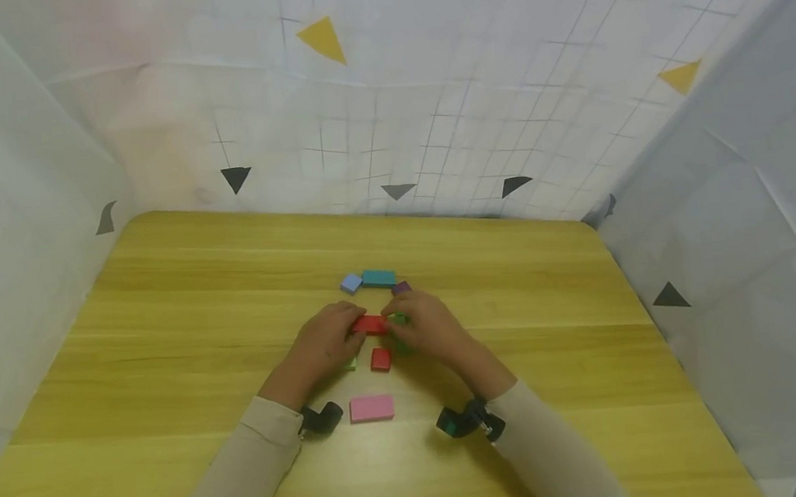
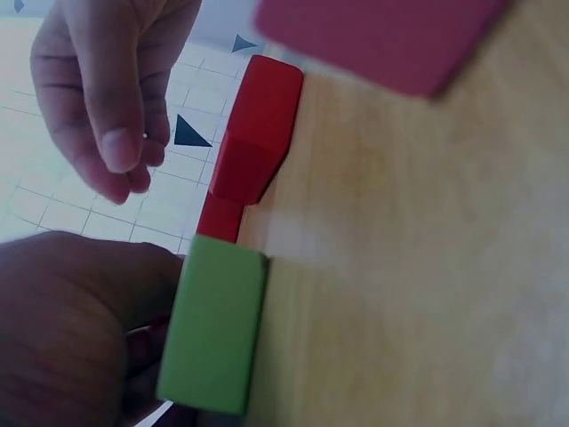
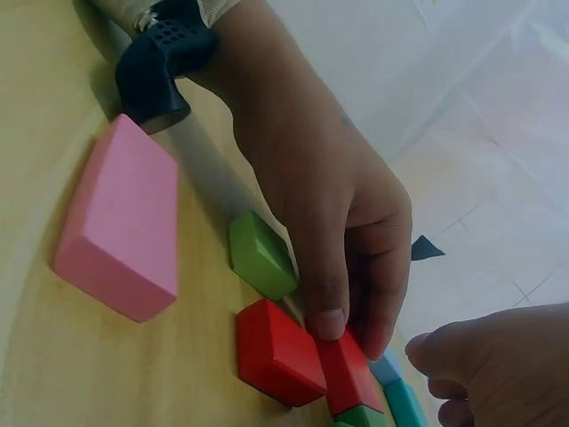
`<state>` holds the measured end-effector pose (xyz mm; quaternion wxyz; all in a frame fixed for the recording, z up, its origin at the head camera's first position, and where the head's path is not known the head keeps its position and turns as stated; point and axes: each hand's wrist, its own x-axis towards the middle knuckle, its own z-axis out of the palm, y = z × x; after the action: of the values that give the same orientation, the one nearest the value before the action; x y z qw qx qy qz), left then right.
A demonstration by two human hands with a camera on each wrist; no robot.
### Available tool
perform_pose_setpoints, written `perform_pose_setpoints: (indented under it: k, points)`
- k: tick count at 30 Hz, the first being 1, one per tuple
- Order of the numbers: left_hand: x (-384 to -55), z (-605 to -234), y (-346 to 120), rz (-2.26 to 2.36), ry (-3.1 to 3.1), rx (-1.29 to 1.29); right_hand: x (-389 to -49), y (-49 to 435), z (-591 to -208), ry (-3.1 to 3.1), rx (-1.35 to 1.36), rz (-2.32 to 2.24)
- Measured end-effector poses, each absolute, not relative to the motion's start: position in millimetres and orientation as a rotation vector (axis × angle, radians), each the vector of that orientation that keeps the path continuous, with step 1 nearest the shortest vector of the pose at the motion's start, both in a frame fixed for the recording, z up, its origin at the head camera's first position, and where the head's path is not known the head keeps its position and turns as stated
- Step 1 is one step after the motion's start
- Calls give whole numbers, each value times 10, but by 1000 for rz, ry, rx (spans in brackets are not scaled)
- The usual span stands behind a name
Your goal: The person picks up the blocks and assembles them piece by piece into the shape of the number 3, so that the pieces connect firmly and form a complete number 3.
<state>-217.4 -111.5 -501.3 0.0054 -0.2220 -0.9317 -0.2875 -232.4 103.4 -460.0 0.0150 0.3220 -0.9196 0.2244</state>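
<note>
Fingers of left hand (image 1: 324, 342) pinch long red block (image 1: 371, 325) near its left end; right hand (image 1: 430, 325) loosely bent by the other end, gripping nothing visible. Block sits on wooden table (image 1: 168, 360), beyond small red block (image 1: 380, 360). Likely light, stiff, sturdy, slightly slick; best held across opposite long sides. Plain red, flat-faced, straight-edged.

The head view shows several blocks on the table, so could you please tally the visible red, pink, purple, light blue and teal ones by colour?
Red rectangular blocks: 2
Pink rectangular block: 1
Purple block, partly hidden: 1
Light blue squarish block: 1
Teal rectangular block: 1
Total: 6
</note>
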Motion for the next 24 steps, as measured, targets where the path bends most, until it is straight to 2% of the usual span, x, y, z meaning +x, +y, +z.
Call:
perform_pose_setpoints:
  k: [8,24]
  points:
    - [-2161,-5022,-1106,-884,-2898,-698,-2208,1086,-4595,-2901,958,703]
    - [-2159,-5016,-1102,-912,-2962,-647,-2018,1058,-4622,-2923,1162,602]
